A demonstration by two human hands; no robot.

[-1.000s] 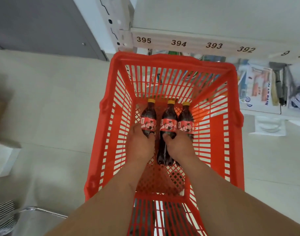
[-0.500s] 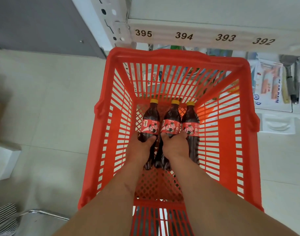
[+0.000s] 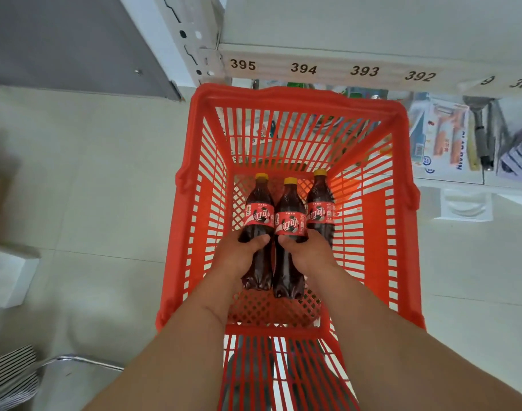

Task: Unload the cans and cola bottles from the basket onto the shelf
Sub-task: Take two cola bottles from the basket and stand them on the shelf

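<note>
A red plastic basket (image 3: 298, 94) stands on the floor in front of a white shelf (image 3: 372, 22) whose edge carries number labels. Three cola bottles with yellow caps and red labels lie side by side in it, caps pointing at the shelf. My left hand (image 3: 242, 256) grips the left bottle (image 3: 259, 215) below its label. The middle bottle (image 3: 289, 223) is gripped by my right hand (image 3: 310, 256), thumb on its front. The right bottle (image 3: 320, 212) touches that hand's far side; its lower part is hidden. No cans are in view.
A lower shelf level (image 3: 449, 143) at the right holds packaged goods and tools. On the tiled floor sit a white box (image 3: 7, 274) at the left and a metal tube frame (image 3: 84, 361) at the bottom left. A grey door (image 3: 61, 40) is at the top left.
Both hands have tightened on their bottles. The left bottle's base now shows beside my left hand, and both gripped bottles sit slightly higher. The basket fills more of the view.
</note>
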